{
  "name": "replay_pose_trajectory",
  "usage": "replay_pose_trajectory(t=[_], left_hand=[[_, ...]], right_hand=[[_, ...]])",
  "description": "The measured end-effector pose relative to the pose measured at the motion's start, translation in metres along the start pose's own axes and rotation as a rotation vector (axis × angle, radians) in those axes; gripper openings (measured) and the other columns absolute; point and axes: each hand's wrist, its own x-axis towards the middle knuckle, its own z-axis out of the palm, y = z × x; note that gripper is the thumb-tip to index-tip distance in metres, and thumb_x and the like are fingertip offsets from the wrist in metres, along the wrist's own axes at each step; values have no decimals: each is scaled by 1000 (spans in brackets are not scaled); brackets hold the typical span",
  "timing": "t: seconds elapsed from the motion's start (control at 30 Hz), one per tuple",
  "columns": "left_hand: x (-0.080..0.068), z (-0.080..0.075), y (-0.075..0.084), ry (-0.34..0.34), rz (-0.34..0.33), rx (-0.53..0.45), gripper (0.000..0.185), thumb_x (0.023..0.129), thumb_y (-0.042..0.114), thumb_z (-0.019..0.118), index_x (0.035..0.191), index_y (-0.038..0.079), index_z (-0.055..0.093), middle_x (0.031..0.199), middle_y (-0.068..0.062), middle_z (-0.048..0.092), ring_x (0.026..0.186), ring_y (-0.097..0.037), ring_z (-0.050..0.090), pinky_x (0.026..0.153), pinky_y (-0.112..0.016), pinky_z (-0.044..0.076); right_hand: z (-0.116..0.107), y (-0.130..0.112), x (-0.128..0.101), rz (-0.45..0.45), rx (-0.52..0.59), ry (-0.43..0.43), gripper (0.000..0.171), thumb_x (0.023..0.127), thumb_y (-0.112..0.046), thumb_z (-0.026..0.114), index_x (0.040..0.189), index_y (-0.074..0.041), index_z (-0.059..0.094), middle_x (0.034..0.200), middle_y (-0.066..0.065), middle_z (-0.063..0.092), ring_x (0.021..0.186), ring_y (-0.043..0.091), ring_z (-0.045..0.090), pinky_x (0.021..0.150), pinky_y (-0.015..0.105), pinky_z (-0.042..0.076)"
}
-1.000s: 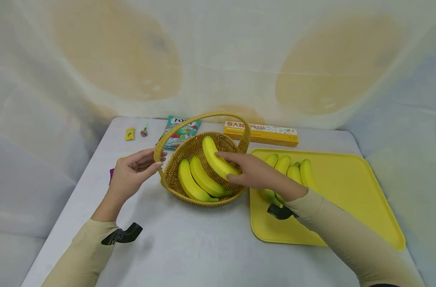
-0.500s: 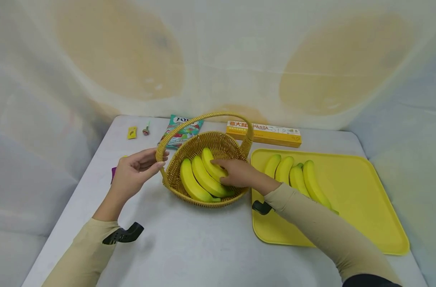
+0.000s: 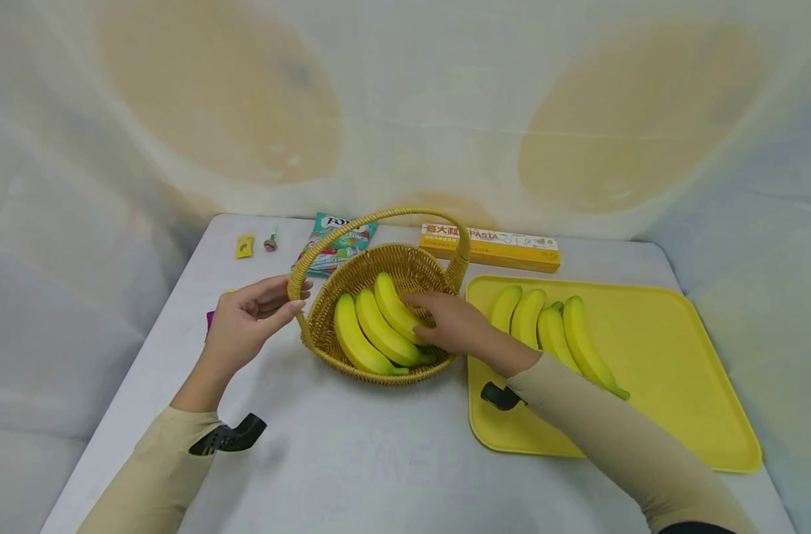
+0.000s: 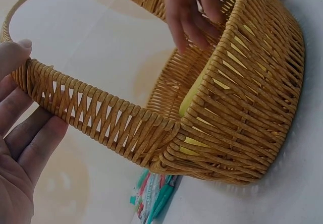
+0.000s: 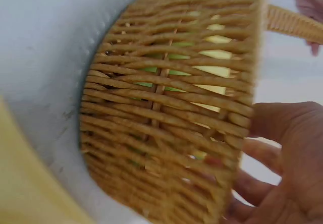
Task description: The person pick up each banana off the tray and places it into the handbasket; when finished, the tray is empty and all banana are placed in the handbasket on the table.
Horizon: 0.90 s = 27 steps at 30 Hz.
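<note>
In the head view a wicker basket [image 3: 412, 261] stands mid-table with three bananas [image 3: 358, 341] lying side by side in it. My left hand [image 3: 245, 319] pinches the left side of its arched handle [image 3: 378, 216] between thumb and fingers; the left wrist view shows this handle grip closely. Over the basket's right rim reaches my right hand [image 3: 452, 322], its fingers beside the rightmost banana [image 3: 393, 304]. From the left wrist view, the right hand's fingers [image 4: 194, 24] hang loosely above the inside with nothing between them. The basket wall [image 5: 171, 103] partly hides that hand in the right wrist view.
A yellow tray [image 3: 665, 356] at right bears several bananas [image 3: 585, 345]. Behind the basket lie a teal candy bag [image 3: 325, 256] and a pasta box [image 3: 498, 251]. A lollipop [image 3: 270, 241] and a yellow wrapped sweet [image 3: 244, 246] lie at the back left.
My right hand lowered a banana into the basket beside the other two, let it go and drew back slightly right. The left hand stayed on the handle.
</note>
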Motion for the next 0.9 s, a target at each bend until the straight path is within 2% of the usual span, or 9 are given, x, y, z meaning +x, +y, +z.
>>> replay_pose_trajectory(t=[0.07,0.17,0.27,0.5,0.73,0.9], left_hand=[[0,0,0,-1,-1,1,36,95,9,73,130,0,67,120,-17,72,107,-11,71,91,-24,57],[0,0,0,0,-1,1,36,95,9,73,130,0,67,120,-18,72,107,-11,71,91,-24,57],[0,1,0,0,2,-5,36,95,8,72,130,0,67,120,-21,71,107,-11,71,91,-24,57],[-1,0,-2,1,18,-6,36,95,6,72,130,-2,67,120,-20,72,108,-13,71,91,-26,57],[0,1,-1,-2,15,-12,36,95,6,72,129,-3,66,120,-22,71,108,-13,71,91,-25,57],[0,1,-1,0,3,-5,36,95,7,72,130,-2,66,120,-21,71,108,-12,71,91,-24,57]], right_hand=[[-2,2,-13,-19,7,92,52,98,-21,66,149,-16,53,141,12,60,130,32,56,106,49,49],[-7,7,-36,-16,26,223,47,98,-20,67,144,-18,58,136,9,62,125,31,57,103,50,50],[-12,18,-61,24,49,296,46,98,-20,68,143,-17,59,134,9,61,123,31,57,100,51,51],[-21,71,-111,197,78,282,49,100,-19,66,147,-12,54,139,17,56,117,38,59,90,56,54],[-32,123,-156,349,71,289,59,100,-17,66,152,-4,44,141,35,43,126,53,43,97,71,42],[-30,148,-174,418,57,202,66,100,-20,65,154,3,35,135,41,44,113,54,55,86,66,51]])
